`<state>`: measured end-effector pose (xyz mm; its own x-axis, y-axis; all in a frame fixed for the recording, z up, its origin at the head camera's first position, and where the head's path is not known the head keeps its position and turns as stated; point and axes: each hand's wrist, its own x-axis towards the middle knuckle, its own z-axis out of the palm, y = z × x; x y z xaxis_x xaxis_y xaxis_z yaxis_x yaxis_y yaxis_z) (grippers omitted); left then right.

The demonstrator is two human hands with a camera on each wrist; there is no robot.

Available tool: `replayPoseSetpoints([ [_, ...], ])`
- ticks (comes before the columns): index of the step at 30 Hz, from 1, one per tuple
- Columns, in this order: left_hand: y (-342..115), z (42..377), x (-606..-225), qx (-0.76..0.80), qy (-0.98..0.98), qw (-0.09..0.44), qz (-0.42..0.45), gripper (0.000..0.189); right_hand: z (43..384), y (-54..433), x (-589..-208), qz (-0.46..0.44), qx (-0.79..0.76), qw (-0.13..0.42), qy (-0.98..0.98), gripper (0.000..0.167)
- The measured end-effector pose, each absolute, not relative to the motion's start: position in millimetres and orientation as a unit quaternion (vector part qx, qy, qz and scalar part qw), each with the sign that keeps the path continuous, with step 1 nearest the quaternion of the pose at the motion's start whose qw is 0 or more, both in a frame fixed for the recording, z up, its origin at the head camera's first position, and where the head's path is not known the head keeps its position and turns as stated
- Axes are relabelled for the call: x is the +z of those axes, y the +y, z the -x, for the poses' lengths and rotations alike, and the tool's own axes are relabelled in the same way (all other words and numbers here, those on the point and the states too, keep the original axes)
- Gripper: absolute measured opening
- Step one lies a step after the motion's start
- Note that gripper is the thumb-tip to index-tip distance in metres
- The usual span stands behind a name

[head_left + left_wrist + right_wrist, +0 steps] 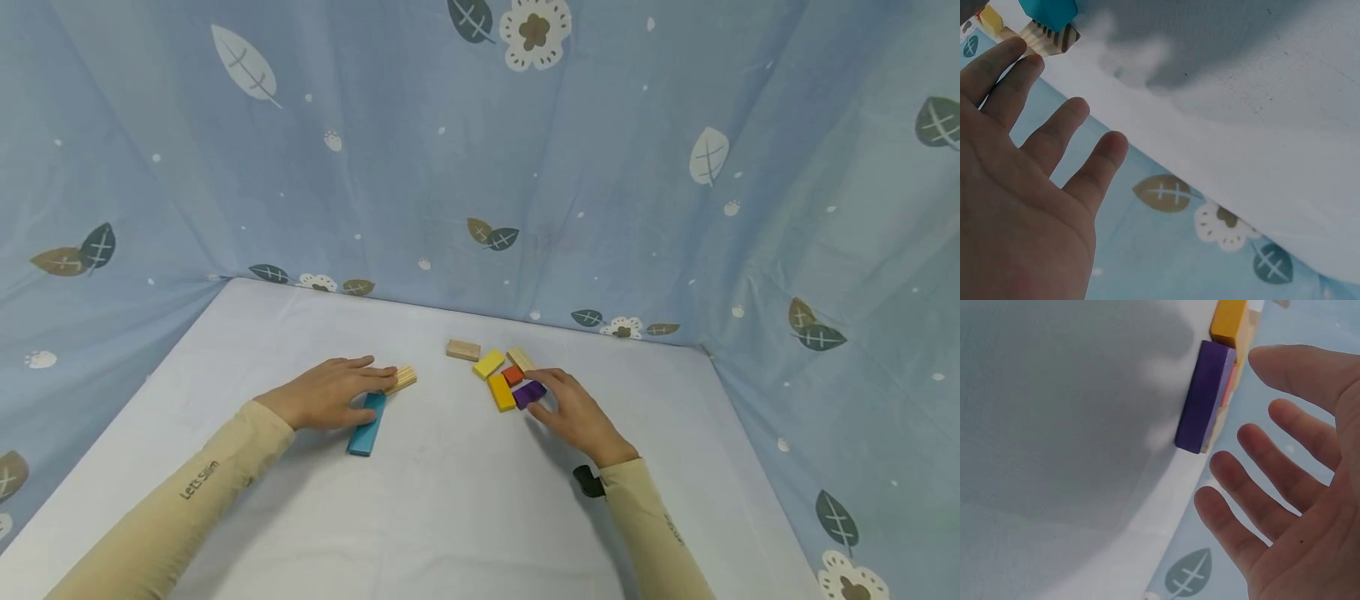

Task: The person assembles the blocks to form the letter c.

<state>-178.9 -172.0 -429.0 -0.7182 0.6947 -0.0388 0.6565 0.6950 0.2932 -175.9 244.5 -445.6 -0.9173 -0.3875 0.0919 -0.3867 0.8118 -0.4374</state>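
My left hand [341, 393] hovers with spread, nearly straight fingers at a ridged pale wooden block [405, 379]. Its thumb overlaps a long blue block [365, 429] in the head view. The left wrist view shows two fingertips right by the ridged block [1050, 39], with the blue block [1052, 11] above it. On the right, my right hand [577, 421] has loosely bent, parted fingers beside a purple block [530, 394]. In the right wrist view nothing lies between its thumb and fingers, and the purple block [1200, 400] stands just off the fingertips.
Around the purple block cluster an orange-yellow block [501, 392], a red block [512, 375], a yellow block [489, 364] and a natural wood block [519, 359]. Another wooden block [462, 350] lies left of them. A blue patterned curtain [420, 167] borders the white table [442, 517].
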Motion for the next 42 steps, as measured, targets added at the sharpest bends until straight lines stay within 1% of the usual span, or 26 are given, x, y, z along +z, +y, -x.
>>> replayPoseSetpoints([
  [7,-170.9,180.1,-429.4,0.124,0.919,0.095,-0.361,0.06,180.3,241.9,-447.6,0.198,-0.216,0.022,0.956,0.053],
  [13,-170.4,182.0,-429.2,0.115,0.919,0.105,-0.361,0.057,181.8,243.0,-450.4,0.213,-0.194,0.022,0.957,0.052],
  [19,-171.2,185.0,-427.8,0.118,0.917,0.106,-0.367,0.054,183.6,243.8,-453.1,0.228,-0.182,0.016,0.956,0.046],
  [27,-170.8,186.5,-428.7,0.124,0.915,0.11,-0.367,0.054,183.7,244.2,-454.9,0.19,-0.159,0.026,0.969,0.04],
  [36,-169.6,185.7,-428.2,0.128,0.914,0.108,-0.369,0.055,184.0,247.4,-455.9,0.204,-0.156,0.025,0.966,0.043],
  [42,-173.9,185.8,-431.8,0.128,0.912,0.103,-0.375,0.056,184.1,249.3,-453.9,0.181,-0.168,0.047,0.968,0.043],
])
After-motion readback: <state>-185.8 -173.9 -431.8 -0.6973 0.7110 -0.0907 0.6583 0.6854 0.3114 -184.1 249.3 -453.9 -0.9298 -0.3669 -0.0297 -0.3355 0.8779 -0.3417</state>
